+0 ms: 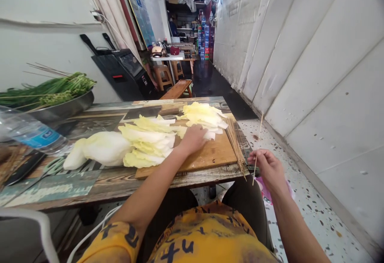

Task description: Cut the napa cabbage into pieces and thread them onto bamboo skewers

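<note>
My right hand (pixel 268 169) pinches a thin bamboo skewer (pixel 258 147) off the table's right edge, holding it nearly upright. My left hand (pixel 194 138) reaches over the wooden cutting board (pixel 207 157), its fingers curled onto a napa cabbage leaf (pixel 209 135) at the near side of the right-hand pile of leaves (pixel 199 113). The fingertips are partly hidden. Left of that hand lies a second pile of yellow-white cabbage leaves (pixel 150 141). Several bamboo skewers (pixel 235 143) lie bunched along the board's right edge.
A whole pale cabbage (pixel 106 149) rests left of the board, near green-handled scissors (pixel 55 163), a black-handled knife (pixel 25 169) and a plastic bottle (pixel 45 137). Behind stands a metal bowl (pixel 64 109) of greens. A white wall (pixel 315 75) runs along the right.
</note>
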The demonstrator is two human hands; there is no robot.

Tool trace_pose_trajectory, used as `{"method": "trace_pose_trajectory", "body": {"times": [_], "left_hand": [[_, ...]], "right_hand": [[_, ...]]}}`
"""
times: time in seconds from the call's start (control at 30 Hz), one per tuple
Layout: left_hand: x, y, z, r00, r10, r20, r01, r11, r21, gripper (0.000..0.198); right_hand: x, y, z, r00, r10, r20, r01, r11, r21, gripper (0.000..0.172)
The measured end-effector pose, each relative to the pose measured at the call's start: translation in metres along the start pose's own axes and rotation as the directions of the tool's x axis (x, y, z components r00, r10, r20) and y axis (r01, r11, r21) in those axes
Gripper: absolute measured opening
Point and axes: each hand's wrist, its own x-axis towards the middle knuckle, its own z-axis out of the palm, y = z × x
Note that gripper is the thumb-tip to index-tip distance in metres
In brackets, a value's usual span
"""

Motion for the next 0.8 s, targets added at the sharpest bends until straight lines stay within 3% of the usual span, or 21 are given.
{"method": "trace_pose_trajectory", "body": {"times": [0.2,0.3,0.37,0.47,0.57,0.63,0.7,0.8], "left_hand": [[0.005,0.007,0.006,0.998,-0.029,-0.061,0.027,0.999,-0.030,0.029],[0.008,-0.002,0.001,0.984,-0.045,-0.173,0.003,0.973,-0.231,0.034],[0.009,-0.009,-0.006,0.952,-0.133,-0.277,0.018,0.925,-0.381,0.034],[0.006,-0.017,-0.022,0.843,-0.311,-0.439,0.047,0.855,-0.516,0.031],[-0.005,-0.018,-0.044,0.681,-0.455,-0.574,0.017,0.793,-0.608,0.035],[-0.015,-0.017,-0.057,0.587,-0.534,-0.609,-0.019,0.743,-0.669,0.038],[-0.026,-0.017,-0.067,0.540,-0.579,-0.611,-0.040,0.708,-0.705,0.036],[-0.041,-0.016,-0.075,0.521,-0.614,-0.593,-0.036,0.678,-0.734,0.034]], "right_hand": [[-0.051,-0.008,0.015,0.992,-0.049,0.113,0.061,0.992,-0.110,0.021],[-0.060,-0.004,0.014,0.984,-0.068,0.164,0.097,0.979,-0.178,0.022],[-0.064,0.000,0.014,0.973,-0.074,0.220,0.121,0.970,-0.210,0.026],[-0.069,0.004,0.019,0.954,-0.072,0.292,0.163,0.940,-0.298,0.027],[-0.075,0.004,0.025,0.946,-0.119,0.302,0.244,0.873,-0.422,0.021],[-0.076,0.002,0.028,0.938,-0.181,0.296,0.307,0.828,-0.468,0.020],[-0.074,-0.002,0.030,0.925,-0.247,0.288,0.363,0.796,-0.484,0.021],[-0.069,-0.009,0.031,0.904,-0.284,0.320,0.417,0.754,-0.508,0.027]]}}
